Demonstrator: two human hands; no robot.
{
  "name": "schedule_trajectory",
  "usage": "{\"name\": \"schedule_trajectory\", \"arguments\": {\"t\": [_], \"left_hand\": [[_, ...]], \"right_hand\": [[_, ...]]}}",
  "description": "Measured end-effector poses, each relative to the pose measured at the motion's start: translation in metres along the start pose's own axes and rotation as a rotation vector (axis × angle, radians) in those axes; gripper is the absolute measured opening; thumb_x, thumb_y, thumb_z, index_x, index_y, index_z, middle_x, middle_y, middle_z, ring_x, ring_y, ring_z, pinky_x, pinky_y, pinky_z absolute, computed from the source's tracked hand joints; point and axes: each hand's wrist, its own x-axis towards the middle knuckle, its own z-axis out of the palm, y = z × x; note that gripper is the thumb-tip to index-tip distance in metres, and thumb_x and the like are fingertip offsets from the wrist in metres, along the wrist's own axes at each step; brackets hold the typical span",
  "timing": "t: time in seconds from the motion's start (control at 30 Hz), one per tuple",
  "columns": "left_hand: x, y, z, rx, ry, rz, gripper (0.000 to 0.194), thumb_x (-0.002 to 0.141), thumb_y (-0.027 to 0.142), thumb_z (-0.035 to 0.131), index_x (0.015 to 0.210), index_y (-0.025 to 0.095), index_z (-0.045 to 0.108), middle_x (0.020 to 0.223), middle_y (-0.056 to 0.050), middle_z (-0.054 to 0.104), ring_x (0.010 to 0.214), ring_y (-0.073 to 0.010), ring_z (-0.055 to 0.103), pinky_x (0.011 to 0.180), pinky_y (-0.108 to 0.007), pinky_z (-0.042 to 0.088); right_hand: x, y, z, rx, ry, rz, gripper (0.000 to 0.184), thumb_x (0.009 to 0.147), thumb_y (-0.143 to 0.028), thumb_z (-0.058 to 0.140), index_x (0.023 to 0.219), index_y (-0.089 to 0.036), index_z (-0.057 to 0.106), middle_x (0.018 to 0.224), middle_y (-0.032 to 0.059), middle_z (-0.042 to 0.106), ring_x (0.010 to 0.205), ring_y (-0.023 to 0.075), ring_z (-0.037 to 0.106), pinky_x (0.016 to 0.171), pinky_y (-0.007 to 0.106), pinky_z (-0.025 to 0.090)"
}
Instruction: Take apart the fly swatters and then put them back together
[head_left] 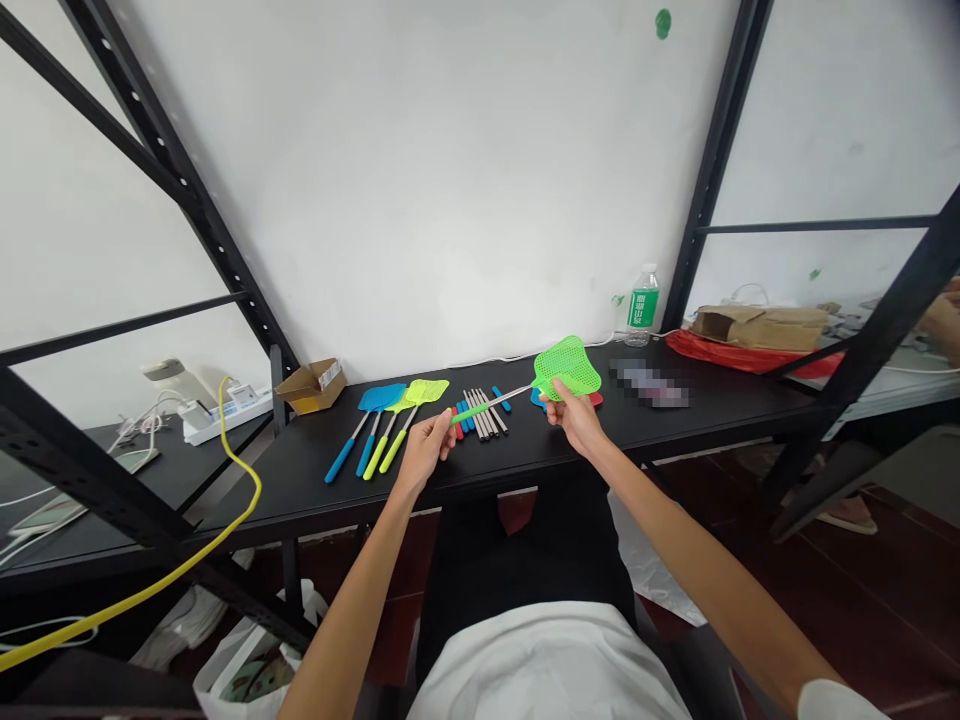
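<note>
A green fly swatter with a perforated head and a thin metal shaft is stretched between my two hands above the desk. My left hand is closed round the end of its green handle. With thumb and fingers, my right hand pinches the lower part of its head. Left of my hands lie blue fly swatters and yellow-green fly swatters in a row. Several metal rods lie beyond the held shaft, beside blue and red handles. Red and blue pieces show partly under my right hand.
An open cardboard box stands at the desk's back left, near a white power strip. A water bottle stands at the back right. Black metal posts frame both sides. A yellow cable hangs at the left.
</note>
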Motion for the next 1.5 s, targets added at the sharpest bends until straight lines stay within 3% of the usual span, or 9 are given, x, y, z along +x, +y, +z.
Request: {"name": "schedule_trajectory", "arguments": {"t": [0.33,0.57,0.9,1.03,1.2,1.33,1.5], "left_hand": [[-0.0017,0.0047,-0.0017,0.082,-0.002,0.071,0.037,0.089,0.051,0.06,0.076,0.017,0.063,0.072,-0.002,0.064,0.047,-0.0076,0.042,0.05,-0.023,0.034],[-0.0019,0.0014,-0.0028,0.076,0.019,0.079,0.032,0.085,0.049,0.067,0.08,0.017,0.064,0.056,0.004,0.05,0.048,-0.0089,0.041,0.048,-0.022,0.031],[-0.002,0.0,-0.0021,0.014,0.042,0.056,0.035,0.074,0.047,0.077,0.087,0.017,0.065,0.068,0.0,0.062,0.049,-0.008,0.044,0.045,-0.021,0.034],[-0.0021,0.0021,-0.0007,-0.011,0.06,0.045,0.036,0.08,0.05,0.072,0.094,0.017,0.064,0.074,-0.001,0.065,0.046,-0.0071,0.042,0.046,-0.022,0.036],[-0.0042,0.0026,-0.0011,0.006,0.037,0.004,0.052,0.094,0.06,0.045,0.065,0.018,0.057,0.065,-0.004,0.064,0.047,-0.0106,0.047,0.049,-0.025,0.038],[-0.0037,-0.0002,-0.0026,0.007,0.015,-0.036,0.059,0.094,0.061,0.044,0.051,0.02,0.041,0.05,-0.002,0.054,0.044,-0.0111,0.045,0.048,-0.026,0.037],[-0.0009,-0.0001,-0.0025,0.004,0.028,-0.001,0.053,0.092,0.059,0.05,0.059,0.018,0.057,0.056,-0.001,0.057,0.044,-0.01,0.045,0.047,-0.025,0.035]], "right_hand": [[-0.0022,-0.0007,0.002,-0.031,0.021,-0.014,0.036,0.074,-0.052,0.078,0.07,-0.019,0.065,0.054,-0.0006,0.057,0.048,0.011,0.045,0.046,0.026,0.035],[-0.0011,0.0001,0.0016,-0.021,0.021,-0.021,0.036,0.073,-0.052,0.079,0.071,-0.019,0.065,0.06,0.0008,0.061,0.048,0.0108,0.045,0.045,0.026,0.035],[0.0011,0.0023,0.0007,-0.005,0.048,-0.012,0.036,0.07,-0.05,0.081,0.07,-0.019,0.063,0.062,0.001,0.064,0.047,0.0095,0.046,0.045,0.025,0.036],[0.0007,0.0011,0.0009,0.054,0.021,0.012,0.038,0.067,-0.051,0.084,0.076,-0.019,0.065,0.069,0.0029,0.067,0.053,0.011,0.051,0.045,0.024,0.037],[-0.0006,-0.001,0.0026,0.055,0.009,0.018,0.041,0.065,-0.054,0.085,0.074,-0.018,0.066,0.063,0.0022,0.064,0.052,0.0111,0.051,0.045,0.024,0.036],[-0.0012,-0.0007,0.0033,0.049,0.003,-0.005,0.041,0.067,-0.054,0.084,0.075,-0.018,0.065,0.065,0.0028,0.066,0.052,0.0112,0.051,0.045,0.024,0.036],[-0.0005,0.0009,0.0017,0.023,-0.018,-0.009,0.04,0.071,-0.055,0.081,0.076,-0.02,0.065,0.066,0.0025,0.066,0.051,0.011,0.051,0.045,0.024,0.035]]}}
